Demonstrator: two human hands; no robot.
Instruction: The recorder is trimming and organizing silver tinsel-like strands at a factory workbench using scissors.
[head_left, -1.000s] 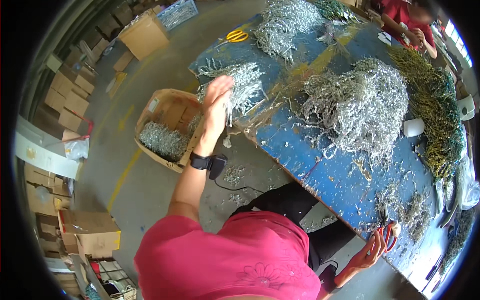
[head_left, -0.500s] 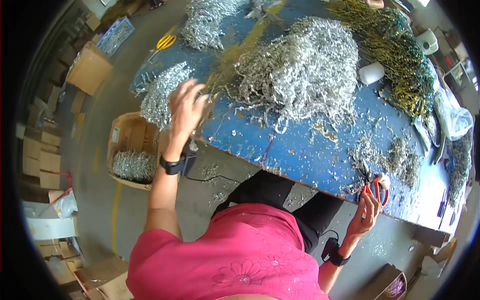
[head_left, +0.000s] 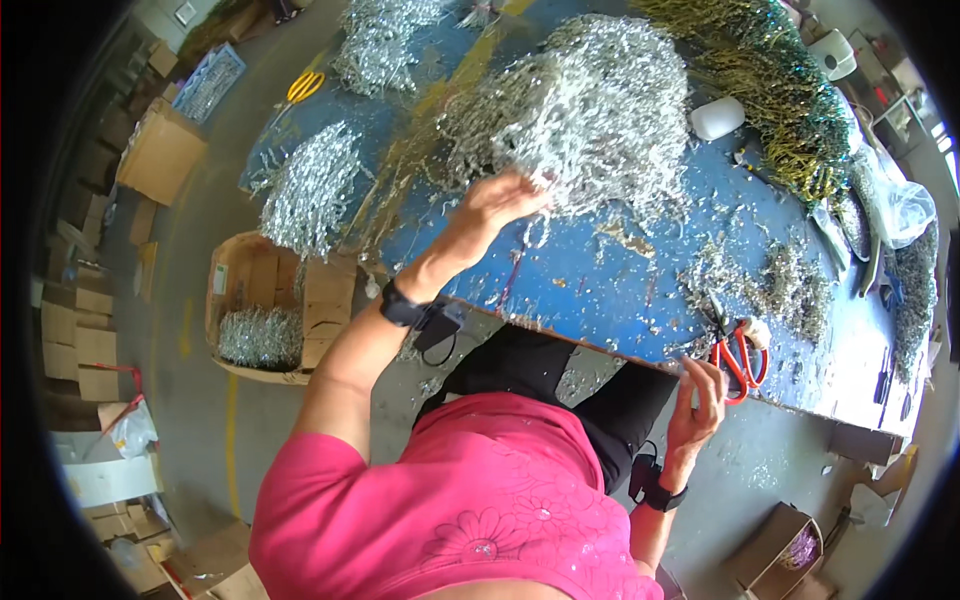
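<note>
Blue table (head_left: 600, 290): silver tinsel heap (head_left: 590, 110), red scissors (head_left: 738, 358), cardboard box (head_left: 262, 320).

Glittering tinsel on scuffed blue paint

We are seeing shiny metallic silver tinsel (head_left: 590, 110) lying on a rough, chipped painted table (head_left: 600, 290), beside glossy red-handled scissors (head_left: 738, 352).

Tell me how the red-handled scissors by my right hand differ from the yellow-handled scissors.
The red-handled scissors lie at the blue table's near edge, touching the right hand. The yellow-handled scissors lie at the far-left corner, untouched, and look smaller there. Both rest flat on the tabletop among silvery clippings.
</note>
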